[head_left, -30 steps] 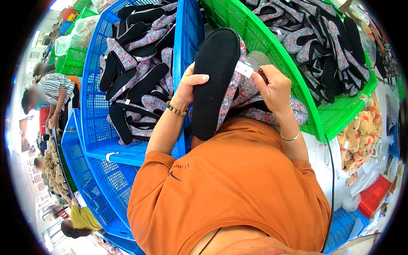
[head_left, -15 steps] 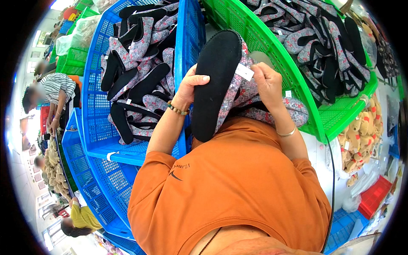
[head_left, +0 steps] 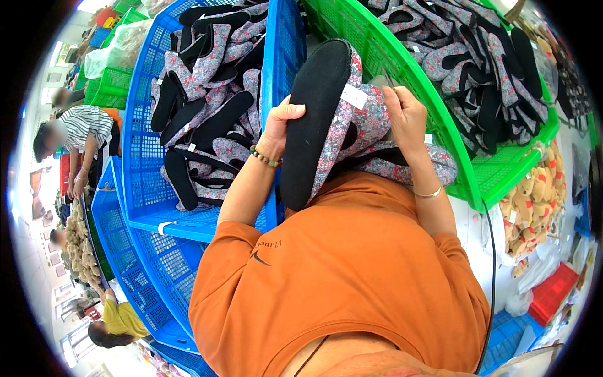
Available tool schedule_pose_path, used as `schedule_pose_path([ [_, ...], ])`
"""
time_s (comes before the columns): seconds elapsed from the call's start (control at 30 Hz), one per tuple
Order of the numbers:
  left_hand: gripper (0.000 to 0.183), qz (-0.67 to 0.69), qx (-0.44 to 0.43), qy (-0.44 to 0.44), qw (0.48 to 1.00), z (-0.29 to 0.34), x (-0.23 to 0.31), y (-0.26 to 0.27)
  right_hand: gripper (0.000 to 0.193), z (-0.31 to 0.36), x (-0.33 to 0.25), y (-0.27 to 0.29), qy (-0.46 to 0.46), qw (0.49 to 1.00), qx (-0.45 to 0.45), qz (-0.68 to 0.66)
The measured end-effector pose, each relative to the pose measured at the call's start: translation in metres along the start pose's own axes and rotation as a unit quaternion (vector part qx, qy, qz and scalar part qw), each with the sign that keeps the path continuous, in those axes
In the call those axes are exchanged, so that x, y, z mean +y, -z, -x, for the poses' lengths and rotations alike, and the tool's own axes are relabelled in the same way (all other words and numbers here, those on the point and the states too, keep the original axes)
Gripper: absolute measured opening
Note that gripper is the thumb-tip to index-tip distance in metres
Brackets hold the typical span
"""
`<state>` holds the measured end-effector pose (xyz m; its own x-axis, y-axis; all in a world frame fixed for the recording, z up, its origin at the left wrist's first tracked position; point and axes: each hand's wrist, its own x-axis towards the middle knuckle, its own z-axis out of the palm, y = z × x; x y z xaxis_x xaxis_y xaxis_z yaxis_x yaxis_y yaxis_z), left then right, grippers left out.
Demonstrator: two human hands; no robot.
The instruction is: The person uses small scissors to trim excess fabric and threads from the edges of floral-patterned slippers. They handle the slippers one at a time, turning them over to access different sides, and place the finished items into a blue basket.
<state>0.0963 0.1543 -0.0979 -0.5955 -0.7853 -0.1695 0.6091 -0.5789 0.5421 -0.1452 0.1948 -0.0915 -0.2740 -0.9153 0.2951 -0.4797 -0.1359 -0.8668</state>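
Left hand [head_left: 281, 129] holds one black-soled slipper [head_left: 317, 119] with one white tag [head_left: 353, 96].

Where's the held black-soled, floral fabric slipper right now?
In the head view, just above centre: the slipper is in the left hand, between the blue plastic mesh crate and the right hand.

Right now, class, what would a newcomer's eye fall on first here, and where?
First, the long black-soled floral fabric slipper at upper centre, in the left grip, with a white rectangular tag at its side. An orange cloth shirt fills the lower middle. A blue plastic lattice basket at upper left and a green plastic lattice basket at upper right hold heaped slippers.
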Motion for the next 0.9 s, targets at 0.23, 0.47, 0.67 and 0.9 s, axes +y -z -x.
schedule_pose_path([
  [0.23,0.055,0.018,-0.005,0.015,1.0,-0.001,0.0,-0.002,0.025,0.013,-0.027,-0.005,0.179,0.984,-0.015,0.011],
  [0.47,0.055,0.003,-0.001,0.007,1.0,0.001,0.0,-0.008,0.025,0.007,-0.034,-0.002,0.227,0.973,-0.002,0.043],
  [0.67,0.056,0.005,-0.02,0.019,1.0,0.0,0.002,0.002,0.029,-0.004,-0.022,0.005,0.115,0.983,-0.002,0.14],
  [0.9,0.056,-0.003,-0.031,0.017,0.999,0.001,0.002,-0.004,0.023,0.008,-0.025,-0.002,0.115,0.989,-0.006,-0.089],
])
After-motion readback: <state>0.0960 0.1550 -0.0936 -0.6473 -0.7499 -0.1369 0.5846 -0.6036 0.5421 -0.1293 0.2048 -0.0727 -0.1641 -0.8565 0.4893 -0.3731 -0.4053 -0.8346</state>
